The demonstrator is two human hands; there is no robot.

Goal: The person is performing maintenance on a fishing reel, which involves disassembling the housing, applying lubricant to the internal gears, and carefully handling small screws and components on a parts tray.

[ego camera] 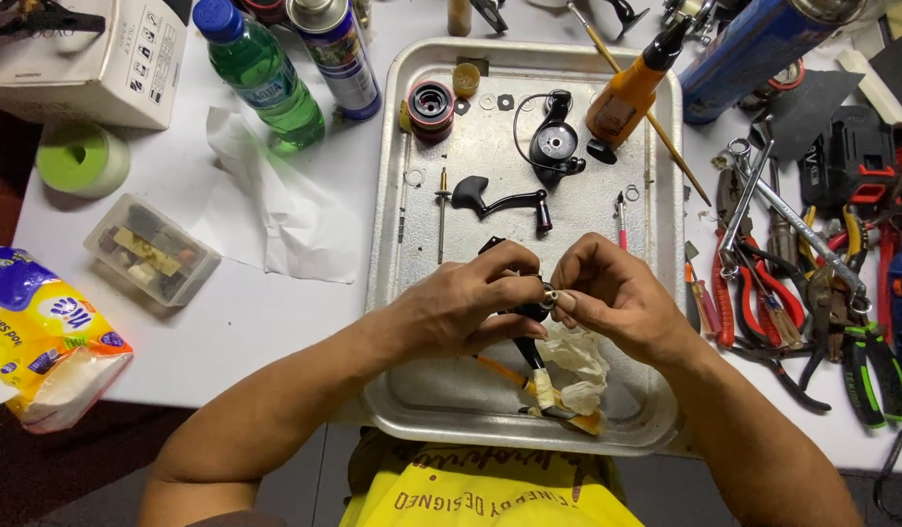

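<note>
Your left hand (470,303) grips the dark reel body (529,317) and your right hand (612,293) has fingers pinched closed on a small metal ring (550,294); keep both low over the metal tray (412,195) so drops stay contained.

White table (226,322). Metal tray (412,254) sits at the middle of the near edge. Left of it: crumpled white paper (275,210), clear plastic box (153,249) of small parts, green tape roll (80,158), green bottle (260,73), spray can (339,54), white carton (90,54) at the far left corner, yellow wipes pack (41,337) overhanging the near left edge. Right edge: pile of pliers and wrenches (802,263).
</note>
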